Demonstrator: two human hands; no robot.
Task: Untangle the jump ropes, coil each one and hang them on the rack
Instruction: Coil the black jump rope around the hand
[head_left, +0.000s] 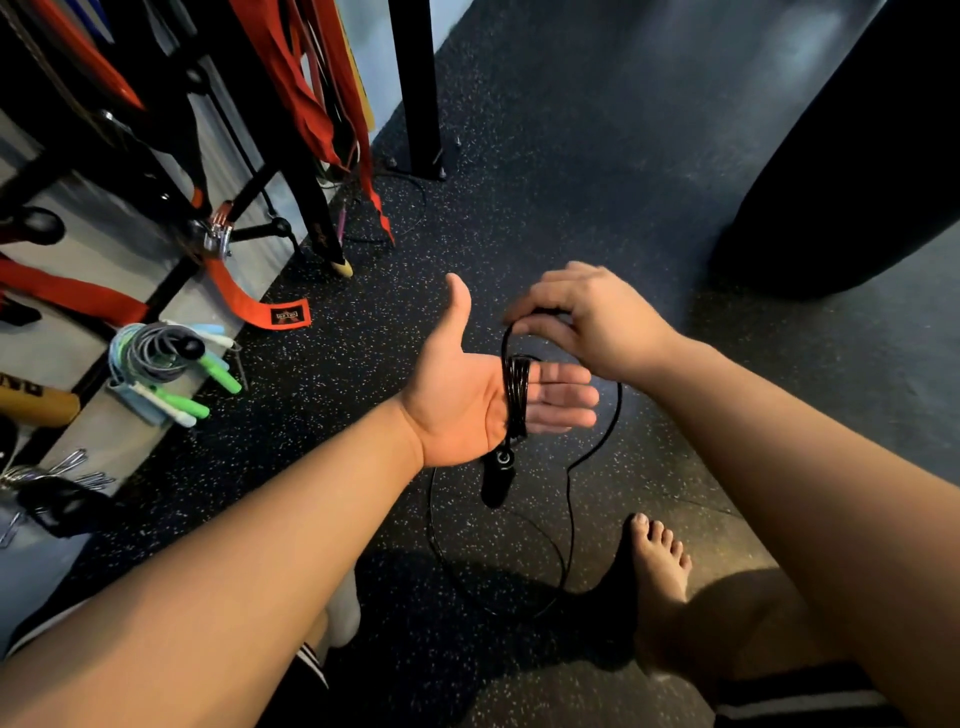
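A thin black jump rope (517, 392) is wound in several turns around the straight fingers of my left hand (467, 395), palm up with the thumb raised. One black handle (496, 480) dangles below that palm. My right hand (582, 312) hovers just above the left fingers and pinches the rope's free run. The rest of the rope loops down to the floor (569, 519) near my bare foot. On the rack (156, 291) at the left hang coiled ropes (156, 358) with green and pale blue handles.
Orange straps (249, 301) and red bands (306, 93) hang from the rack on the left. A black post (415, 88) stands at the back. A large black punching bag (857, 156) fills the upper right. My bare foot (660, 566) rests on the speckled rubber floor.
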